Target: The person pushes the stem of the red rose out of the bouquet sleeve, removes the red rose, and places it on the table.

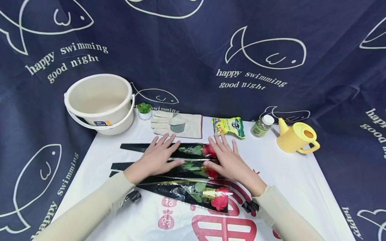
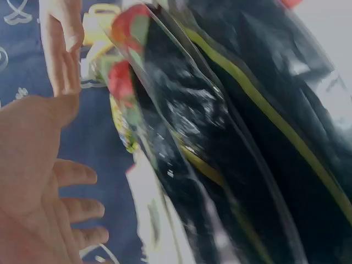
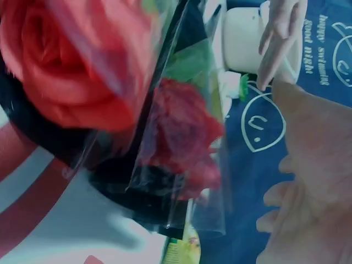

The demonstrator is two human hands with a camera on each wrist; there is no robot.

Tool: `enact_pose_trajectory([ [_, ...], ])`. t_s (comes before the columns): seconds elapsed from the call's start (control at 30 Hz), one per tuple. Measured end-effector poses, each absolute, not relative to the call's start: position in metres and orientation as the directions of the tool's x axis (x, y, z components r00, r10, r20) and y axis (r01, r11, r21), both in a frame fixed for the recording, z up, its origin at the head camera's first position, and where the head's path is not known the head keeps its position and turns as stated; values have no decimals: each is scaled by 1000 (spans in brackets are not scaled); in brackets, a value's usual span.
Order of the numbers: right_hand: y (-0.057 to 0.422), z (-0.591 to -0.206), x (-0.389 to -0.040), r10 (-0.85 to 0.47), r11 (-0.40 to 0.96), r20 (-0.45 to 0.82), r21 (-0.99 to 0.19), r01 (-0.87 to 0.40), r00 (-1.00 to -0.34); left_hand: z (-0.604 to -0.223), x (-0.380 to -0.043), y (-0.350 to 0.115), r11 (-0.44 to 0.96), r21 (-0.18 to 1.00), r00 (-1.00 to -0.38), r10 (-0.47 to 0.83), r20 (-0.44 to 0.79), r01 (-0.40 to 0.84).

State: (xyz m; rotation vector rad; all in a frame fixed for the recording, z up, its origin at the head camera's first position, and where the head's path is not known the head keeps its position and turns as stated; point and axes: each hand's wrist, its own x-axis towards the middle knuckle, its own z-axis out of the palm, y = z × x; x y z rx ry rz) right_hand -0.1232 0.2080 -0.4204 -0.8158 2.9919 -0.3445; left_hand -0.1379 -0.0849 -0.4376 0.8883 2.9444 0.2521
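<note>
Three single red roses in black-backed clear wrapping lie side by side on the white tabletop: a far rose (image 1: 208, 151), a middle rose (image 1: 211, 172) and a near rose (image 1: 220, 198). Over the stem ends of the far two is my left hand (image 1: 157, 156), palm down with fingers spread. My right hand (image 1: 229, 160) spreads likewise over their blooms, partly covering them. Neither hand grips anything; whether they touch the wrapping cannot be told. In the left wrist view the black wrapping (image 2: 247, 137) runs beside the left palm. A large red bloom (image 3: 71, 66) fills the right wrist view's upper left.
Along the back stand a white bucket (image 1: 99, 110), a small potted plant (image 1: 144, 110), pale work gloves (image 1: 190, 125), a yellow-green packet (image 1: 228, 126), a white-capped jar (image 1: 261, 126) and a yellow watering can (image 1: 295, 138). A dark blue fish-print cloth (image 1: 181, 50) hangs behind.
</note>
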Motion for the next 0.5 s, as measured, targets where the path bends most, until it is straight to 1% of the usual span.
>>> enact_pose_trajectory([
  [0.13, 208, -427, -142, -521, 819, 75, -235, -523, -850, -449, -155, -91, 792, 297, -827, 562, -11, 534],
  [0.2, 208, -431, -152, -547, 803, 86, -226, -551, -833, -455, -164, -95, 779, 332, -824, 566, -8, 532],
  [0.33, 207, -436, -167, -601, 772, 64, -209, -600, -796, -464, -180, -103, 777, 339, -818, 574, -35, 530],
  [0.5, 207, -443, -176, -632, 758, 13, -195, -622, -774, -476, -189, -115, 800, 313, -817, 566, -108, 512],
])
